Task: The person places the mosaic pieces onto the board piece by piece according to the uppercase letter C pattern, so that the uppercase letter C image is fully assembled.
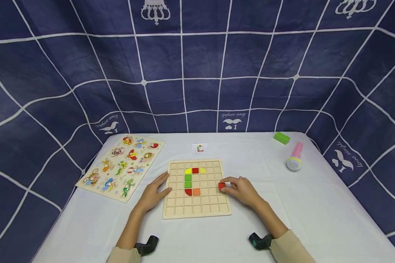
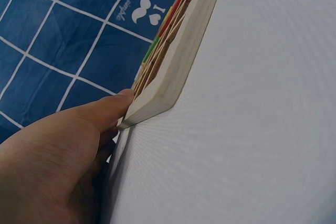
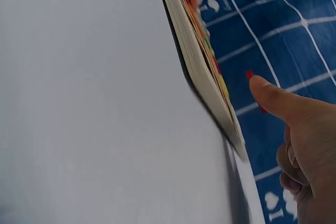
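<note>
A wooden grid board [image 1: 197, 210] lies on the white table, with yellow, red, green and orange tiles [image 1: 191, 181] set in a C shape. My right hand [image 1: 239, 189] pinches a small red tile [image 1: 221, 186] over the board's right side; in the right wrist view the thumb [image 3: 273, 98] hides most of that red tile [image 3: 250, 75]. My left hand [image 1: 154, 191] rests with straight fingers against the board's left edge [image 2: 173, 72], with the left hand [image 2: 58, 156] large in the left wrist view.
An insect peg puzzle [image 1: 120, 166] lies at the left. A small pattern card [image 1: 200, 148] sits behind the board. A green block [image 1: 281, 137] and a pink toy microphone [image 1: 294, 157] lie at the back right. Blue checked cloth surrounds the table.
</note>
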A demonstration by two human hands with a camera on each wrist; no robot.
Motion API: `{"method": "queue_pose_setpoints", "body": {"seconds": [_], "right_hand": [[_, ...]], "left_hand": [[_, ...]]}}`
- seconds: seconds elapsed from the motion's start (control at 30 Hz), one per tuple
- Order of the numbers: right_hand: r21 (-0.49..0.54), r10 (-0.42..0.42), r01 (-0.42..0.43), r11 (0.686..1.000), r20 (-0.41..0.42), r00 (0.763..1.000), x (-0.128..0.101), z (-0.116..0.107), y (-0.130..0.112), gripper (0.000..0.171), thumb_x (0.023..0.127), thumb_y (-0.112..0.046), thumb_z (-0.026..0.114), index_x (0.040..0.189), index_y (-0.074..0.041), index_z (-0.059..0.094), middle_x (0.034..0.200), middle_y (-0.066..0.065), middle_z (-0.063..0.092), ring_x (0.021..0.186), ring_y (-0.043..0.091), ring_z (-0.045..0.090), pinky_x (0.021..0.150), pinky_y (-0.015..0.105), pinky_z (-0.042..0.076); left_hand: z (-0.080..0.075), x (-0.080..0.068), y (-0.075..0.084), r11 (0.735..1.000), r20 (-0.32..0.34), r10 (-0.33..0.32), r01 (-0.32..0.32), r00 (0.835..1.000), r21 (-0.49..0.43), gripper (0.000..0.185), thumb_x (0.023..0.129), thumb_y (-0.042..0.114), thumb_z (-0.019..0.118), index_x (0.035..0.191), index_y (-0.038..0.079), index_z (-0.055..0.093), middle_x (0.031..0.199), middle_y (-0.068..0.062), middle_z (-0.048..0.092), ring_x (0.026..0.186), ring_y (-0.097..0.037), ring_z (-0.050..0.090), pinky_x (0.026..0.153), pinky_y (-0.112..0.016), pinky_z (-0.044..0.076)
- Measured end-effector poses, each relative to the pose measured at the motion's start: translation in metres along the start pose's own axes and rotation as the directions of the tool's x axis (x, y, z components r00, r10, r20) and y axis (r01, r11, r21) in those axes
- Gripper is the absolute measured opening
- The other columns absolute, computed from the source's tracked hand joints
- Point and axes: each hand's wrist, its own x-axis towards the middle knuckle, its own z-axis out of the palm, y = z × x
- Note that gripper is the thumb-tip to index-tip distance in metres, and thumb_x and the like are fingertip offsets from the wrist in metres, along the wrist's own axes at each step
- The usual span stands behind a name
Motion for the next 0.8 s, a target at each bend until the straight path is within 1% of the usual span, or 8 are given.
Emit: {"method": "queue_pose_setpoints", "body": {"seconds": [0.03,0.1,0.2,0.23,0.27,0.37,0.67,0.8], "right_hand": [[0.004,-0.017,0.017,1.000,0.017,1.000,0.003,0.004,-0.005,0.025,0.080,-0.036,0.070,0.101,-0.022,0.070,0.047,-0.017,0.030,0.044,-0.001,0.023,0.073,0.044,0.046],[0.006,-0.047,0.046,0.999,0.048,0.998,0.010,0.013,-0.015,0.025,0.081,-0.037,0.069,0.102,-0.022,0.069,0.047,-0.018,0.031,0.044,-0.002,0.024,0.078,0.044,0.045],[-0.015,-0.080,0.081,0.997,0.090,0.993,0.018,0.026,-0.025,0.024,0.082,-0.038,0.068,0.101,-0.023,0.069,0.047,-0.018,0.031,0.044,-0.002,0.025,0.067,0.032,0.042],[-0.025,-0.087,0.090,0.996,0.100,0.991,0.020,0.029,-0.028,0.024,0.082,-0.038,0.067,0.101,-0.023,0.069,0.046,-0.018,0.031,0.043,-0.002,0.024,0.066,0.028,0.041],[-0.033,-0.089,0.093,0.995,0.108,0.990,0.021,0.032,-0.029,0.024,0.082,-0.038,0.067,0.101,-0.023,0.069,0.045,-0.018,0.031,0.043,-0.002,0.024,0.061,0.025,0.037],[-0.057,-0.085,0.092,0.994,0.115,0.990,0.023,0.038,-0.032,0.023,0.082,-0.036,0.069,0.100,-0.022,0.070,0.044,-0.017,0.031,0.042,-0.001,0.024,0.054,0.020,0.032],[-0.076,-0.066,0.074,0.994,0.099,0.993,0.021,0.045,-0.028,0.024,0.082,-0.038,0.068,0.102,-0.024,0.070,0.046,-0.016,0.033,0.044,-0.001,0.024,0.050,0.019,0.029],[-0.077,-0.063,0.070,0.995,0.094,0.994,0.021,0.046,-0.028,0.025,0.081,-0.037,0.069,0.102,-0.023,0.070,0.045,-0.016,0.033,0.044,-0.001,0.024,0.052,0.020,0.031]], "left_hand": [[0.000,0.000,0.000,1.000,-0.001,0.000,0.000,1.000,-0.002,0.063,0.087,0.029,0.065,0.141,0.008,0.039,0.148,-0.005,0.031,0.136,-0.026,0.024,0.110,-0.044,0.022],[0.000,-0.001,-0.001,1.000,-0.005,0.002,-0.002,1.000,-0.001,0.063,0.087,0.029,0.065,0.140,0.008,0.039,0.148,-0.005,0.031,0.136,-0.026,0.024,0.109,-0.044,0.022],[0.000,-0.001,-0.001,1.000,-0.015,0.012,-0.012,1.000,-0.008,0.062,0.087,0.028,0.065,0.140,0.007,0.040,0.147,-0.006,0.032,0.135,-0.027,0.025,0.109,-0.045,0.023],[0.000,-0.001,0.000,1.000,-0.016,0.012,-0.013,1.000,-0.009,0.062,0.087,0.028,0.065,0.140,0.007,0.040,0.147,-0.006,0.032,0.135,-0.026,0.025,0.109,-0.044,0.023],[0.000,-0.001,0.000,1.000,-0.015,0.013,-0.013,1.000,-0.008,0.062,0.087,0.028,0.065,0.140,0.007,0.040,0.147,-0.006,0.032,0.135,-0.026,0.025,0.109,-0.044,0.022],[-0.001,-0.002,0.001,1.000,-0.010,0.016,-0.016,1.000,-0.007,0.062,0.087,0.028,0.064,0.140,0.006,0.040,0.147,-0.006,0.032,0.136,-0.026,0.025,0.110,-0.044,0.022],[-0.002,-0.001,0.002,0.999,-0.012,0.031,-0.031,0.999,0.006,0.061,0.087,0.027,0.064,0.139,0.006,0.040,0.147,-0.005,0.033,0.135,-0.026,0.026,0.109,-0.044,0.022],[-0.001,-0.002,0.002,1.000,-0.009,0.027,-0.027,1.000,0.002,0.061,0.087,0.027,0.064,0.139,0.006,0.040,0.147,-0.005,0.033,0.135,-0.025,0.025,0.110,-0.044,0.022]]}}
